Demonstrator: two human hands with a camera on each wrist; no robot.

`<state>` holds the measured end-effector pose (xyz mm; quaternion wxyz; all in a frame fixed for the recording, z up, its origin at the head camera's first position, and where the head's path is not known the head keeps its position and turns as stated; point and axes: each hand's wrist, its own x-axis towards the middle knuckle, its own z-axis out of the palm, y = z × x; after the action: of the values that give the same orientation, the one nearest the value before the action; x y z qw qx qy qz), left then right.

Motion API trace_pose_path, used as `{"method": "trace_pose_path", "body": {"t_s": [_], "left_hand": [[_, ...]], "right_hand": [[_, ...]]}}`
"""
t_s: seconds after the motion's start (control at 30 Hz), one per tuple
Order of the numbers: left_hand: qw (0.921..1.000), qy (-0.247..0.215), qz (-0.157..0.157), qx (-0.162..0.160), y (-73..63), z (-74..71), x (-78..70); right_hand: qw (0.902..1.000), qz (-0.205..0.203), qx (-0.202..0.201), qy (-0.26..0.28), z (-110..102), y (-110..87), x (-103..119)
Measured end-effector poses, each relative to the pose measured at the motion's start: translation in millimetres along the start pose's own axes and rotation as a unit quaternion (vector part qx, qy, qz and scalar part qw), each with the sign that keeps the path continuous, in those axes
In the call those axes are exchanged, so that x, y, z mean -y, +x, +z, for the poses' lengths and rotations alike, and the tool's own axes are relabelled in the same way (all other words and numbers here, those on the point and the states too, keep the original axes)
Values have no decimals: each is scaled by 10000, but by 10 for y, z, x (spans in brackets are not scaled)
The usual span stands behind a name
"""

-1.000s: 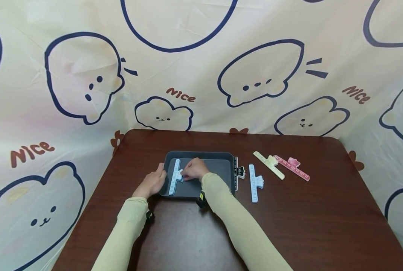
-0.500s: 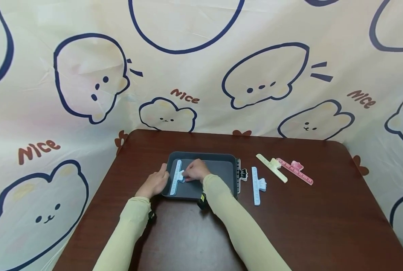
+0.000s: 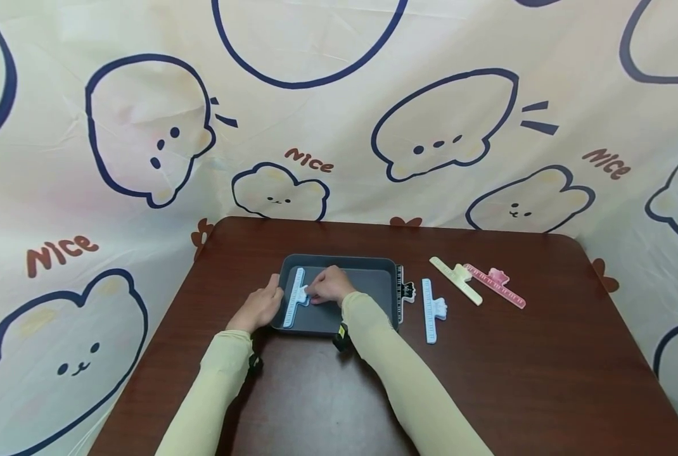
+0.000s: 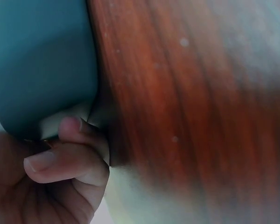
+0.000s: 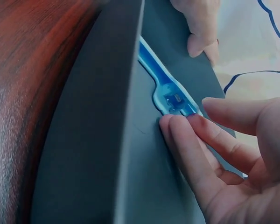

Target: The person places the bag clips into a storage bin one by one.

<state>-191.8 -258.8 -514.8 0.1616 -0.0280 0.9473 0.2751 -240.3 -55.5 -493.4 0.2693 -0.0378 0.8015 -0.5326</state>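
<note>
A dark grey rectangular tray [image 3: 370, 286] lies on the table. My left hand [image 3: 257, 306] grips its left side near the front corner; in the left wrist view curled fingers [image 4: 67, 163] lie close by the tray's corner. Inside the tray, near its left wall, is a light blue clip [image 3: 295, 299] with ruler marks on its long bar. My right hand [image 3: 330, 285] pinches the handle tab of this clip. From the right wrist, the hollow underside of the blue clip [image 5: 170, 93] shows, with fingertips at its tab.
A black clip [image 3: 409, 292] sits along the tray's right rim; whether it clamps the rim I cannot tell. To its right on the brown table [image 3: 516, 367] lie another light blue clip [image 3: 429, 313], a pale green clip [image 3: 456, 280] and a pink clip [image 3: 495, 286]. A patterned curtain hangs behind.
</note>
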Motion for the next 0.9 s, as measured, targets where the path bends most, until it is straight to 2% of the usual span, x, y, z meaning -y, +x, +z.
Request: {"method": "trace_pose_path", "body": {"t_s": [0.27,0.47,0.73,0.9], "left_hand": [[10000,-13,10,34,12,1,-5],[10000,-30,-47,68,1,12,-20],[10000,49,-18,13,-5,11,-36],[9999,58,-56,100,-7,-4,-49]], "right_hand": [[9996,-231,36,-149,-175,-90,42],[9968,-515,23,-618,-374,-229,68],[9940,-816,-240,-691,-778,-424,-24],[9927,-685,-517,-849,-1077,-520,-133]]}}
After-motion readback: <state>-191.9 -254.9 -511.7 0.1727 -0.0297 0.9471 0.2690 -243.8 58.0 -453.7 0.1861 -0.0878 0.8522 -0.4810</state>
